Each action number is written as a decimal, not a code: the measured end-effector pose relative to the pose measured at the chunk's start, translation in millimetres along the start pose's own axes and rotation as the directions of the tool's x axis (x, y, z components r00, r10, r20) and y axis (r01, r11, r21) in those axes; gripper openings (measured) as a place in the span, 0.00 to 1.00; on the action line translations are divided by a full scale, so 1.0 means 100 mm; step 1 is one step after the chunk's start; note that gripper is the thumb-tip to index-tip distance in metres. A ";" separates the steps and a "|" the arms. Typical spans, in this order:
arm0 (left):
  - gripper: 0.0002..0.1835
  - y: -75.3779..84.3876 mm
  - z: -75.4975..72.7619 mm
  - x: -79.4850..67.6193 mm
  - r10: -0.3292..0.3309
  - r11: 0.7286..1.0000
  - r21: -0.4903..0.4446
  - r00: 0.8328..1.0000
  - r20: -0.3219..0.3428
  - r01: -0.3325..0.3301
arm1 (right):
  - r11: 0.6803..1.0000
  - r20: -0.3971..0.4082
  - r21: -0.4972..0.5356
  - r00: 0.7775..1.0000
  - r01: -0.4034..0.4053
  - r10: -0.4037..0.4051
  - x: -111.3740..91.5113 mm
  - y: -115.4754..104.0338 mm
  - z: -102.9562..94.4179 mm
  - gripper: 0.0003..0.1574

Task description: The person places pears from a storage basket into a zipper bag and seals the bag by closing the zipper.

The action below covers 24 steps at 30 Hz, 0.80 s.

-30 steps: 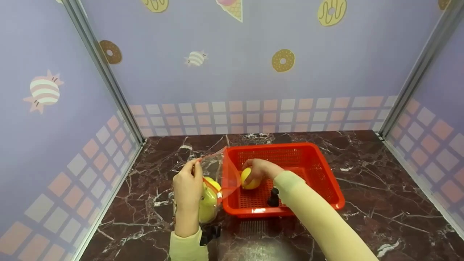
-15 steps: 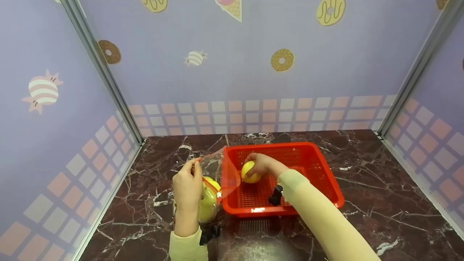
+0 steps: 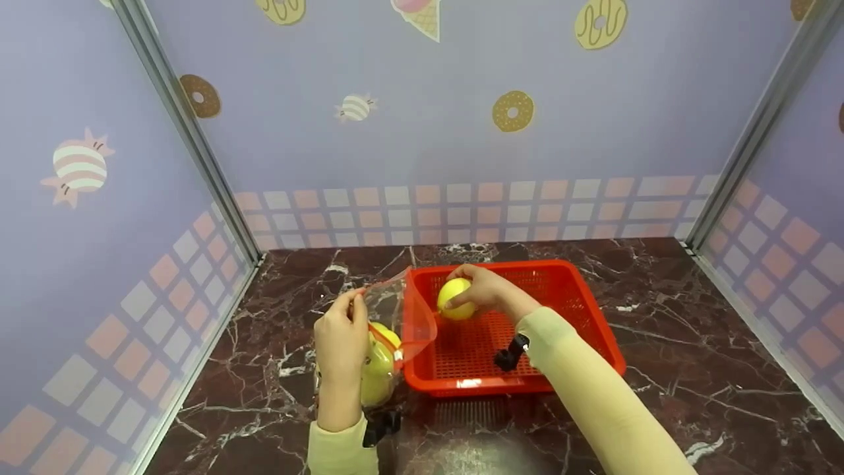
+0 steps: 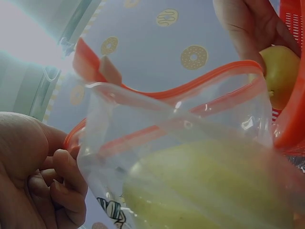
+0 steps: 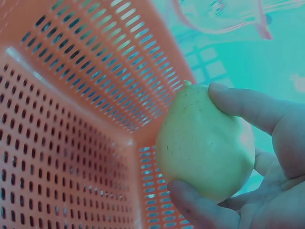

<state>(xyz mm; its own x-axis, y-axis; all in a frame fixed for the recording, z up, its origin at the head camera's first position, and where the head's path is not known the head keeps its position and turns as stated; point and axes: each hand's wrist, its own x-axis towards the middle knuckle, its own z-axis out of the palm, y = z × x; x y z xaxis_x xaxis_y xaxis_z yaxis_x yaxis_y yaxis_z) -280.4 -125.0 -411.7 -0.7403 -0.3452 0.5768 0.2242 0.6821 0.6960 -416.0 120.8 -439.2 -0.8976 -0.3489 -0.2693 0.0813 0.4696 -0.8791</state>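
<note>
My right hand grips a yellow lemon, raised inside the red basket near its left wall. In the right wrist view the lemon has a small nub at its tip, with my thumb and fingers round its sides. My left hand pinches the rim of a clear zip bag with an orange-red edge. The bag's mouth gapes toward the basket and overlaps its left rim. Inside the bag lie a large green fruit and a yellow one, partly hidden by the left hand.
The red perforated basket stands on a dark marbled tabletop. Patterned lilac wall panels enclose the back and both sides. A black wrist camera sits under the right sleeve, over the basket.
The right hand has lifted the lemon up and slightly away from the basket's floor, toward the back. The left hand and the bag have stayed in place.
</note>
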 end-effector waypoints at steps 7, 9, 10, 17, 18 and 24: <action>0.11 -0.01 0.00 0.00 0.011 1.000 0.001 1.000 -0.006 -0.011 | 0.997 -0.046 0.073 0.999 0.030 -0.027 -0.10 -0.05 -0.05 0.39; 0.11 -0.01 0.00 0.00 0.012 1.000 0.002 1.000 -0.006 -0.012 | 0.993 -0.052 0.110 0.998 0.035 -0.029 -0.11 -0.05 -0.06 0.39; 0.11 -0.01 0.00 0.00 0.013 1.000 0.003 1.000 -0.005 -0.013 | 0.991 -0.054 0.129 0.998 0.039 -0.032 -0.12 -0.05 -0.07 0.39; 0.11 0.00 0.00 0.00 0.007 1.000 0.004 1.000 -0.006 -0.007 | 0.969 -0.096 0.233 0.993 0.086 -0.065 -0.19 -0.05 -0.08 0.41; 0.11 0.00 0.00 0.00 0.006 1.000 0.003 1.000 -0.006 -0.006 | 0.965 -0.103 0.247 0.993 0.089 -0.065 -0.20 -0.06 -0.08 0.41; 0.11 0.01 0.00 0.00 0.007 1.000 -0.002 1.000 -0.010 -0.007 | 0.944 -0.126 0.313 0.990 0.102 -0.065 -0.27 -0.06 -0.09 0.41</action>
<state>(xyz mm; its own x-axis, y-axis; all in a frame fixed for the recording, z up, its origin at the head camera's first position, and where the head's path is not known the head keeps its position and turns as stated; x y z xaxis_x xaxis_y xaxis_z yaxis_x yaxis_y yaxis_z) -280.3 -124.1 -411.3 -0.7325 -0.3469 0.5857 0.2305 0.6832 0.6929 -396.2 134.2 -423.4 -0.9485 -0.2736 -0.1596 0.1207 0.1537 -0.9807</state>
